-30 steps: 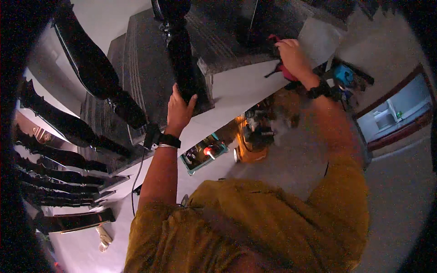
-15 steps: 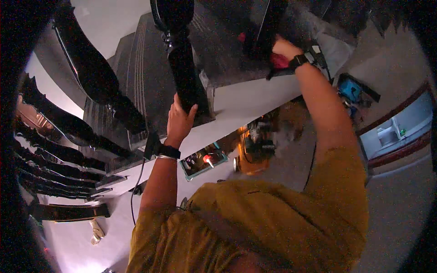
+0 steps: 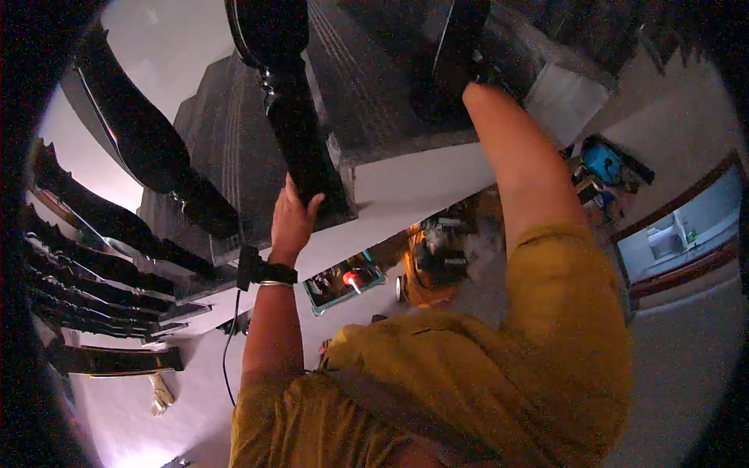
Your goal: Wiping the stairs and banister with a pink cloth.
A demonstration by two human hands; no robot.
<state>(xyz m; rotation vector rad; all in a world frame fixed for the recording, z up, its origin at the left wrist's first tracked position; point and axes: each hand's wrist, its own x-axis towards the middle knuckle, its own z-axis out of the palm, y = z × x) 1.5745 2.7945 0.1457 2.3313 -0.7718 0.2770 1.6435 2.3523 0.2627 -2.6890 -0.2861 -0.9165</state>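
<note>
My left hand [image 3: 292, 222] grips the square lower end of a glossy black baluster [image 3: 300, 132] on the stairs. Its fingers lie along the left side, and the thumb crosses the front. A dark band with a black device circles that wrist. My right forearm [image 3: 519, 156] reaches up and away to a thick black post [image 3: 449, 74] on the dark stone step [image 3: 374, 93]. Past the wrist, the right hand is hidden behind this post, so its fingers and anything in them do not show.
More black balusters [image 3: 133, 117] descend on the left. Below the white stair edge [image 3: 429, 171] stand an orange machine [image 3: 429, 269] and a teal-rimmed tray [image 3: 343, 285] of tools. A black cable [image 3: 226, 335] hangs by my left arm. A blue object [image 3: 601, 162] lies at right.
My right hand, seen earlier beside something red, has moved behind the black post; the red thing no longer shows. My left hand keeps its place on the baluster while the view shifts slightly.
</note>
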